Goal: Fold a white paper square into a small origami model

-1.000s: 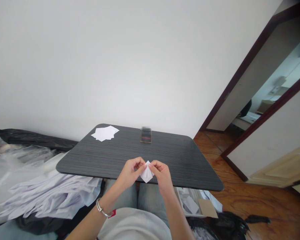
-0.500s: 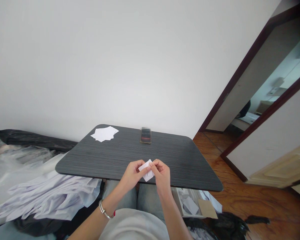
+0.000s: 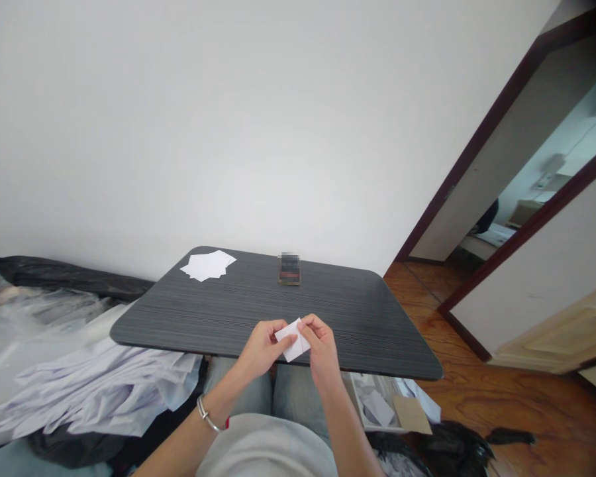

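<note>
Folded paper [image 3: 296, 351] is hanging above the near edge of the table [image 3: 203, 311], left hand [image 3: 261, 346] and right hand [image 3: 322, 346] both pinching it, seemingly working a fold, which is probably calling for aligned edges and firm creasing next.

Free room and obstacles about the bench [image 3: 357, 311]: near the front edge, your left hand [image 3: 261, 344] and right hand [image 3: 322, 344] meet at the folded paper [image 3: 292, 344], which blocks passage between them. Ahead of you, bench top extends to a dark, pixelated object [image 3: 289, 270] near the far edge; a stack of white sheets [image 3: 207, 266] occupies the far-left corner, and a lane runs between the two. Your broadest path lies rightward. The wall [image 3: 288, 146] bounds your forward reach. Below the front edge, your legs [image 3: 298, 394], a rumpled white pile [image 3: 99, 391] leftward and an open box [image 3: 390, 430] rightward obstruct you.
</note>
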{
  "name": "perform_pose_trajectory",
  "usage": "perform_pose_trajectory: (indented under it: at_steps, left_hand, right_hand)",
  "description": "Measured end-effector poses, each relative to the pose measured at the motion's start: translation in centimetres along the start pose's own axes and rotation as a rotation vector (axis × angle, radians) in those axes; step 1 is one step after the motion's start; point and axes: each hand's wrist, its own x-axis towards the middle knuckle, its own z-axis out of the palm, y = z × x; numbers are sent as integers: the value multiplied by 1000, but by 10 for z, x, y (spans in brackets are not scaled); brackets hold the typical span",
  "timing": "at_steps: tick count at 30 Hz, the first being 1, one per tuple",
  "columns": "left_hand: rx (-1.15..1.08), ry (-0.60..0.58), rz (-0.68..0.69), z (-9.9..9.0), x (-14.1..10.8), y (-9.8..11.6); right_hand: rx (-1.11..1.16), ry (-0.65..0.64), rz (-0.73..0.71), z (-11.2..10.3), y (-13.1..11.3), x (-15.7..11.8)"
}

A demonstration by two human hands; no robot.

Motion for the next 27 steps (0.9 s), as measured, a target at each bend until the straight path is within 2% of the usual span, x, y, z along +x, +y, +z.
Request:
perform_pose_trajectory:
  at_steps: [17,27]
  left_hand:
    - [-57,98,29,-3,0,4]
    - [-114,141,30,-5,1,8]
  right_hand:
    - [-133,-50,-65,-6,9,-4]
    - [-177,-41,-41,-8,13,-8]
